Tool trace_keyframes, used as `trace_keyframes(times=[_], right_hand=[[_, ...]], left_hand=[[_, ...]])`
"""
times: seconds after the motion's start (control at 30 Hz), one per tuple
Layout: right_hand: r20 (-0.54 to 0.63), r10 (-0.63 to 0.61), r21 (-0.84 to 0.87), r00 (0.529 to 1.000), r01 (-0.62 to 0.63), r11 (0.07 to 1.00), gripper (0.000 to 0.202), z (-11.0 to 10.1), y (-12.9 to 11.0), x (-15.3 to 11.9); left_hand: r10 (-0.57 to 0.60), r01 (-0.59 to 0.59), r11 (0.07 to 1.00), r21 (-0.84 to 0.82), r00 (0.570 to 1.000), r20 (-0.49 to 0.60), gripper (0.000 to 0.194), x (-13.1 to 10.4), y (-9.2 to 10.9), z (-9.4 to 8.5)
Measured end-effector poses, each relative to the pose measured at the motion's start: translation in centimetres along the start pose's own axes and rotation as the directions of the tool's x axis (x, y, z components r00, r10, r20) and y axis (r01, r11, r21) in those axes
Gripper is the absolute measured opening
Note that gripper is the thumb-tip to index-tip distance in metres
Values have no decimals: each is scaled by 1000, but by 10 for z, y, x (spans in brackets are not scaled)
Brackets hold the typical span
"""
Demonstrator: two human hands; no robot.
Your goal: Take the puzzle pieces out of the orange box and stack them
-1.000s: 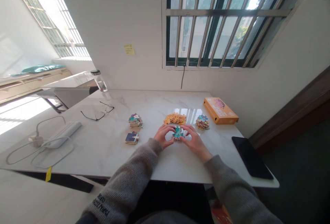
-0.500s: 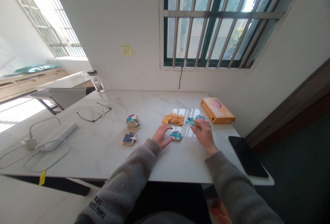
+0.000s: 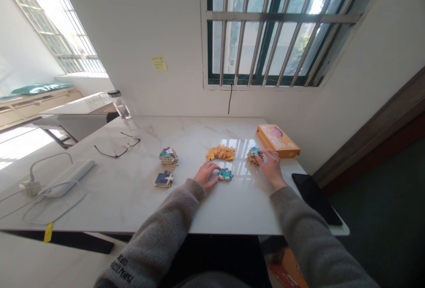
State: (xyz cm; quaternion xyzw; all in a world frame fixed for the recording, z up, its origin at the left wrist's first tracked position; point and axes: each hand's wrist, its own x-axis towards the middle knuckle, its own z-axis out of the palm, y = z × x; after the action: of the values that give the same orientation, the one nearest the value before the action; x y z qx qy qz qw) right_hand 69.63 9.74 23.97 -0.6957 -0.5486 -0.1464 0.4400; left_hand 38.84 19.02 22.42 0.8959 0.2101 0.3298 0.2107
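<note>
My left hand (image 3: 207, 176) rests on the white table with its fingertips at the left edge of some teal puzzle pieces (image 3: 225, 174). Over on the right, my right hand (image 3: 270, 166) has thumb and fingers around the side of a stack of puzzle pieces (image 3: 254, 157), teal on top. Between and behind the hands lies a heap of orange-yellow pieces (image 3: 220, 152). Left of my left hand are a tall stack of pieces (image 3: 168, 159) and a lower stack with a dark blue top (image 3: 164, 179).
An orange box (image 3: 278, 141) lies at the back right, a black tablet (image 3: 315, 198) at the right edge. Glasses (image 3: 121, 146), a clear bottle (image 3: 121, 105) and a white power strip (image 3: 71, 178) with cables are on the left.
My right hand has moved slightly right and now is at the stack, where a teal piece was held over it. My left fingers have closed in on the teal pieces.
</note>
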Motion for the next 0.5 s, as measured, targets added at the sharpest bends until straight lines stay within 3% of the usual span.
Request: trace_keyframes(times=[0.3,0.4,0.5], right_hand=[[-33,-9,-80,999,6,997,26,2,-3,-2],[-85,-72,-149,994,58,987,24,2,-22,-7],[30,-229,-82,973,231,970,21,5,-55,-18]], left_hand=[[15,-15,1000,-15,999,33,30,2,-4,3],[-11,11,1000,-5,998,59,31,2,-2,4],[-32,31,999,7,997,73,29,2,-1,3]])
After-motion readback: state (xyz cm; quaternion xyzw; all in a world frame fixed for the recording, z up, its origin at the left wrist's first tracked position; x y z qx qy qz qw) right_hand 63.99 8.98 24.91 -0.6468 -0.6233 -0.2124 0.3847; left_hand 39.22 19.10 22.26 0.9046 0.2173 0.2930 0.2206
